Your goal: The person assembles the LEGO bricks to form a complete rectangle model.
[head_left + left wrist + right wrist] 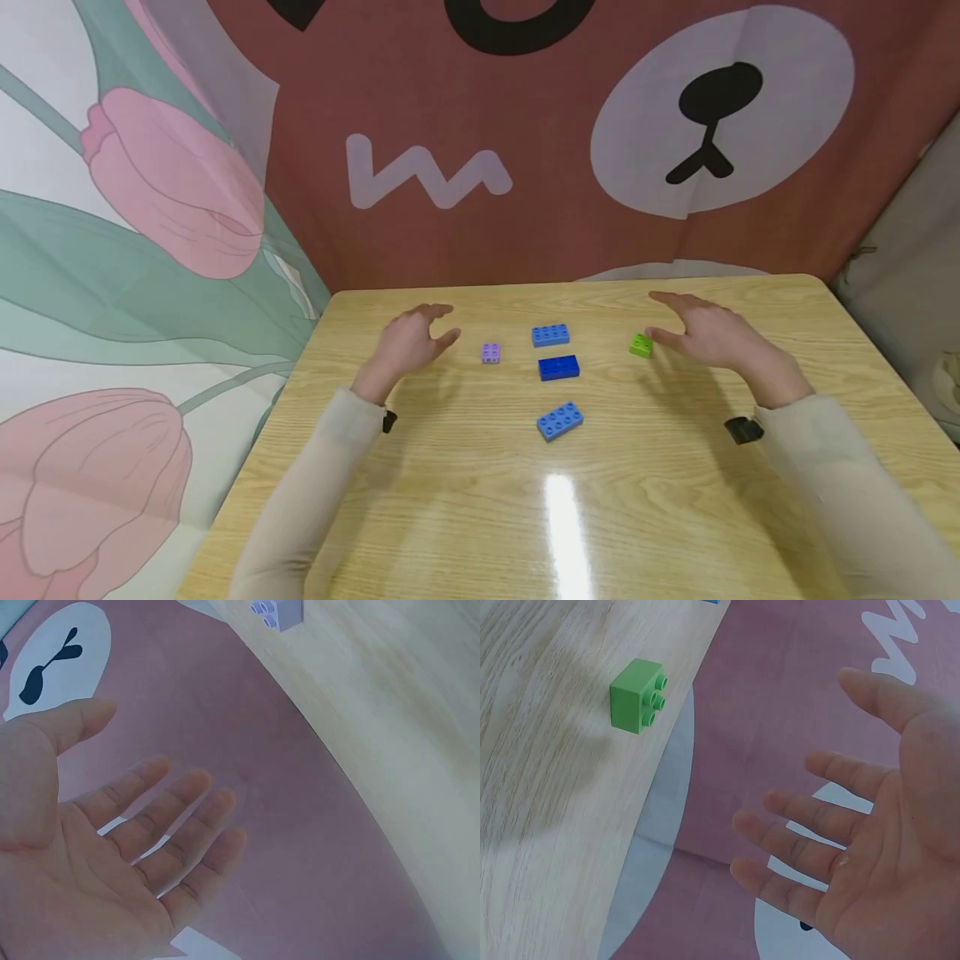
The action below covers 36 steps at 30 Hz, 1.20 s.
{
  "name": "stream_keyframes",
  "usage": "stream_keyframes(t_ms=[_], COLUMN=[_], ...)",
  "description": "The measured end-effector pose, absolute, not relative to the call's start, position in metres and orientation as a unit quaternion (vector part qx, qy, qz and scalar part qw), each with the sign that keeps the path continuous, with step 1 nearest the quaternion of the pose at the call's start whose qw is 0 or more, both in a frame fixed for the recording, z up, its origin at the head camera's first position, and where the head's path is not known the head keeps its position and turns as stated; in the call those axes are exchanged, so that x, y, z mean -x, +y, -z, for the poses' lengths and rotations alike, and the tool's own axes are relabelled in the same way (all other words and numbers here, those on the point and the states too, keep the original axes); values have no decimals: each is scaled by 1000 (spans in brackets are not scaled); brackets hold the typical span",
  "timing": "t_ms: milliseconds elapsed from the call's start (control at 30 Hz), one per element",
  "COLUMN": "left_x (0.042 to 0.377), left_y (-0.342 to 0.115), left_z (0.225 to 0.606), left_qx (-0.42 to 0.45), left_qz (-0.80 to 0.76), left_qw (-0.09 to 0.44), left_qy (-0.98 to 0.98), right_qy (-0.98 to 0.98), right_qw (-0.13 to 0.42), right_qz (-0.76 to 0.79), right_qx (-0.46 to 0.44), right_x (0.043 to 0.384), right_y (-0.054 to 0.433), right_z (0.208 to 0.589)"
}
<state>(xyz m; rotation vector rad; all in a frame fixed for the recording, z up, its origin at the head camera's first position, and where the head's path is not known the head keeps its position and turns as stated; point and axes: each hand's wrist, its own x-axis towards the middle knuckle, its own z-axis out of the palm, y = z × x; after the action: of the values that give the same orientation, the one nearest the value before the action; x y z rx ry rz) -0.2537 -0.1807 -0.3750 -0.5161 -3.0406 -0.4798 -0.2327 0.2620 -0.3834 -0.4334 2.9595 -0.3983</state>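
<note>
My left hand (407,340) hovers over the table's left side with fingers relaxed and holds nothing. Just right of it lies a small purple building brick (491,353), which also shows at the top of the left wrist view. On the other side my right hand (712,332) is held above the table, fingers spread, palm bare in the right wrist view. Close to its thumb is a lime green brick (641,346) with four studs or fewer hidden none. Between the hands lie a light blue brick (551,335), a dark blue brick (558,367) and, nearer, another blue brick (560,422).
The wooden table (465,500) carries a bright light reflection near its front. A brown cloth with a bear print (540,225) hangs along its back edge. At the left hangs a floral curtain (150,333). Black straps (744,430) show at the wrists.
</note>
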Motion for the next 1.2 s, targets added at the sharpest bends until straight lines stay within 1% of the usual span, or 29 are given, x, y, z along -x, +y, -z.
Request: stream_keyframes(t_ms=[500, 867, 1200], left_x=[246, 238, 232], left_y=[-173, -165, -155], left_z=[383, 384, 391], left_qx=[179, 181, 188], left_qz=[179, 201, 208], left_qw=[7, -8, -17], left_qy=[-968, -963, -960], right_qy=[976, 970, 965], right_qw=[58, 61, 47], right_qz=[147, 176, 192], right_qx=[153, 159, 170], right_x=[230, 226, 224], right_y=[259, 252, 249], right_z=[387, 393, 396])
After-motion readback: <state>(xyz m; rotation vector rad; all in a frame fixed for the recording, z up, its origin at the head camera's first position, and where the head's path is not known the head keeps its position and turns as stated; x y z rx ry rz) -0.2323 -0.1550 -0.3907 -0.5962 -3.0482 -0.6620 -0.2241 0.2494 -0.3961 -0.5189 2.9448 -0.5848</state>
